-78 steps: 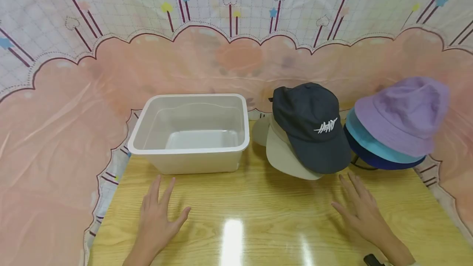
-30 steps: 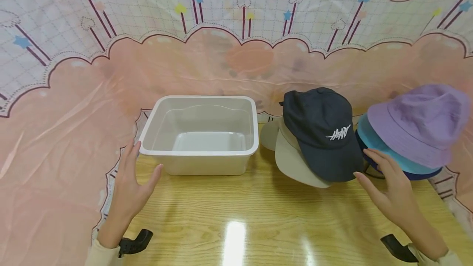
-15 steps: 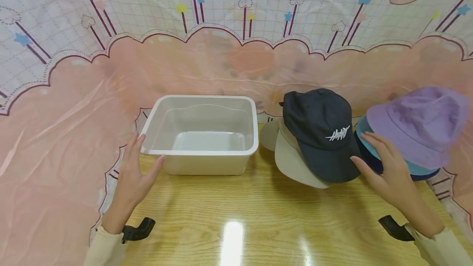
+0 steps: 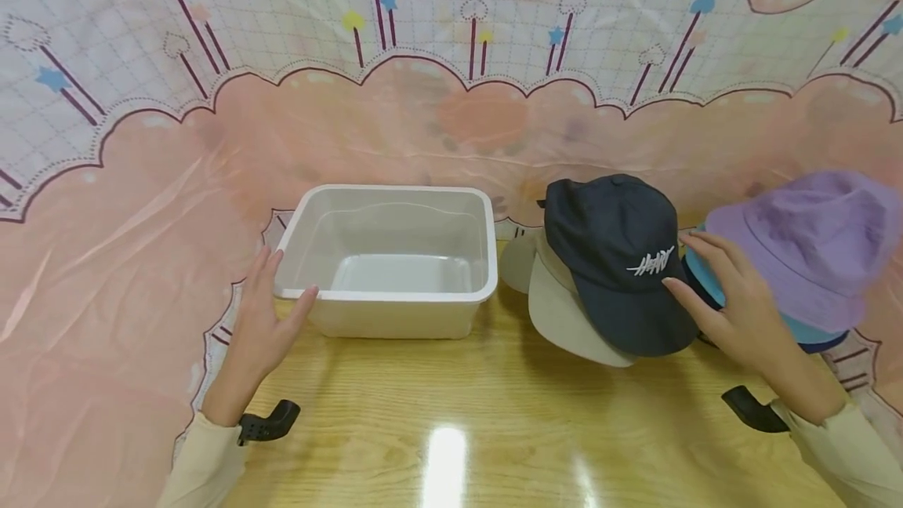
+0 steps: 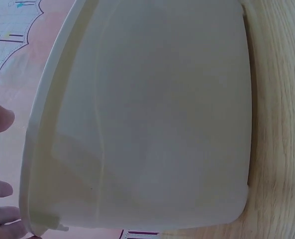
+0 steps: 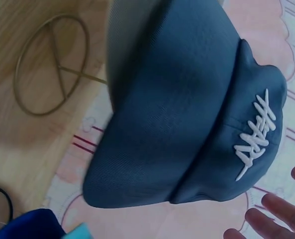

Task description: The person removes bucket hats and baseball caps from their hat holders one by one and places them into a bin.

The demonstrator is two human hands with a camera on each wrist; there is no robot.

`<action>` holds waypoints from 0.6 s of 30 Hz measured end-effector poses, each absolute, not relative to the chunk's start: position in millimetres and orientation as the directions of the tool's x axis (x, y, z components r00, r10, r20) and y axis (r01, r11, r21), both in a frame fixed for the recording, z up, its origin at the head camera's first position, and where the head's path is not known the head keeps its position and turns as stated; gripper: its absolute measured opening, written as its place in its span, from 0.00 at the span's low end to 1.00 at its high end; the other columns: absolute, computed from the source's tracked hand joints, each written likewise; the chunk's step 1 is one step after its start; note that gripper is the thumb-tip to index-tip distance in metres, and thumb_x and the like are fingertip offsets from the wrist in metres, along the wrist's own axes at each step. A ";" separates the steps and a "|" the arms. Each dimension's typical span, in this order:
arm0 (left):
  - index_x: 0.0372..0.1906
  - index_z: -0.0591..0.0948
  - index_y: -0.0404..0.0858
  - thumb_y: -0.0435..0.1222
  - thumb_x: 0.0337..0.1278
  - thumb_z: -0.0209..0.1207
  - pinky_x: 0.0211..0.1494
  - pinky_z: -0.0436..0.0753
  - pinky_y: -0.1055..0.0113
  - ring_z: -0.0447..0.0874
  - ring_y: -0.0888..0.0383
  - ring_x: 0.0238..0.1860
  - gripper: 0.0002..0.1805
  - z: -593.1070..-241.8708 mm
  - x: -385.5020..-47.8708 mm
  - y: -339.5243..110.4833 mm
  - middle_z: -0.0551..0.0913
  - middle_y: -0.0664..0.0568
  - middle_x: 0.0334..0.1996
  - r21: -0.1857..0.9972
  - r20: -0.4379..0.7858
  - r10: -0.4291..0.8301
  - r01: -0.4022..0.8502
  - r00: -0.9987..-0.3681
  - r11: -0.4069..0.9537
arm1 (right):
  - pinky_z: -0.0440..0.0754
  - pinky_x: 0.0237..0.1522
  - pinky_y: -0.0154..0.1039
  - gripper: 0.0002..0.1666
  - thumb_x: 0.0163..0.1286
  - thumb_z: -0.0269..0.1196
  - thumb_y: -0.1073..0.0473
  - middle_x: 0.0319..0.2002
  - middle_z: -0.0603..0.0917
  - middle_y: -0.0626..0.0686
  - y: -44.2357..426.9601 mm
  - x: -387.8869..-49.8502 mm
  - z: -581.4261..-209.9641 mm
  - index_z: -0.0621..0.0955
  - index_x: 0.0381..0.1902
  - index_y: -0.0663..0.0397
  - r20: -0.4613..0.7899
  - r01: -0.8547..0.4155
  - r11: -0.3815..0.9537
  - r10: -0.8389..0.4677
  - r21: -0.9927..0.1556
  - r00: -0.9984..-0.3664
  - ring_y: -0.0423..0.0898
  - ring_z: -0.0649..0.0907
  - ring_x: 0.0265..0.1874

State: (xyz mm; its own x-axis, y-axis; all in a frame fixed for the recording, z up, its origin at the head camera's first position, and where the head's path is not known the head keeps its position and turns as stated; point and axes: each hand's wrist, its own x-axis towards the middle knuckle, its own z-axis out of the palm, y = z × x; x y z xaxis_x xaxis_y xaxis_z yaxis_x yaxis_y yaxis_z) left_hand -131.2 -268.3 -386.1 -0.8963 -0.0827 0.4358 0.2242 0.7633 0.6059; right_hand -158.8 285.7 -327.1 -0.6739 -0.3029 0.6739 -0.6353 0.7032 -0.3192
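Observation:
A dark navy cap (image 4: 614, 249) with white lettering lies on top of beige caps (image 4: 564, 312) right of centre. My right hand (image 4: 748, 312) hovers at the navy cap's right side, fingers spread; contact cannot be told in the head view. The right wrist view has the cap (image 6: 177, 114) with fingertips (image 6: 276, 219) apart from it. A white bin (image 4: 395, 320) stands at centre left with nothing in it. Near its left front corner is my left hand (image 4: 259, 335), fingers extended, holding nothing. In the left wrist view the bin wall (image 5: 162, 109) fills the picture, fingers (image 5: 0, 219) beside its rim.
Purple, light blue and dark blue bucket hats, the purple one (image 4: 811, 249) on top, are stacked at the far right. A round wire stand base (image 6: 52, 64) shows under the caps. Patterned cloth (image 4: 451, 132) hangs behind the wooden table (image 4: 395, 429).
Both hands have risen and moved forward, the left toward the bin's corner, the right from the table front to beside the navy cap. The head view has shifted slightly. Bin and hats stay put.

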 end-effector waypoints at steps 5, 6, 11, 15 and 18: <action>0.71 0.55 0.30 0.46 0.63 0.55 0.65 0.52 0.35 0.46 0.38 0.71 0.40 -387.3 -137.6 -271.5 0.47 0.40 0.73 0.605 0.427 -0.071 0.227 -0.901 0.763 | 0.62 0.62 0.32 0.35 0.63 0.63 0.43 0.57 0.74 0.63 282.4 -169.8 -320.5 0.76 0.59 0.62 0.717 -0.671 0.681 -0.308 -0.293 -0.625 0.53 0.72 0.58; 0.71 0.55 0.30 0.45 0.63 0.54 0.65 0.51 0.35 0.46 0.38 0.71 0.39 -388.1 -138.8 -272.3 0.48 0.39 0.73 0.606 0.427 -0.068 0.230 -0.902 0.761 | 0.62 0.61 0.31 0.35 0.63 0.63 0.42 0.57 0.74 0.63 282.0 -171.7 -319.2 0.76 0.59 0.62 0.723 -0.674 0.680 -0.308 -0.287 -0.619 0.53 0.73 0.58; 0.70 0.54 0.25 0.44 0.65 0.53 0.68 0.48 0.39 0.45 0.36 0.71 0.39 -395.6 -144.2 -277.7 0.48 0.33 0.72 0.614 0.410 -0.039 0.244 -0.911 0.751 | 0.64 0.60 0.34 0.33 0.60 0.67 0.50 0.59 0.74 0.60 280.7 -176.6 -312.2 0.75 0.61 0.57 0.690 -0.649 0.708 -0.322 -0.279 -0.649 0.53 0.72 0.58; 0.69 0.52 0.22 0.44 0.65 0.52 0.69 0.47 0.41 0.45 0.35 0.71 0.40 -401.7 -146.3 -280.6 0.48 0.31 0.71 0.611 0.414 -0.028 0.255 -0.910 0.749 | 0.66 0.59 0.40 0.35 0.58 0.68 0.54 0.60 0.72 0.59 279.6 -181.3 -307.0 0.73 0.63 0.55 0.659 -0.647 0.716 -0.356 -0.264 -0.663 0.57 0.71 0.58; 0.69 0.52 0.21 0.44 0.65 0.52 0.69 0.47 0.42 0.45 0.35 0.70 0.41 -403.0 -148.5 -281.0 0.49 0.31 0.71 0.607 0.429 -0.029 0.265 -0.903 0.750 | 0.65 0.59 0.38 0.35 0.58 0.69 0.53 0.60 0.72 0.60 279.8 -185.9 -303.9 0.73 0.63 0.57 0.660 -0.664 0.703 -0.376 -0.253 -0.650 0.59 0.72 0.57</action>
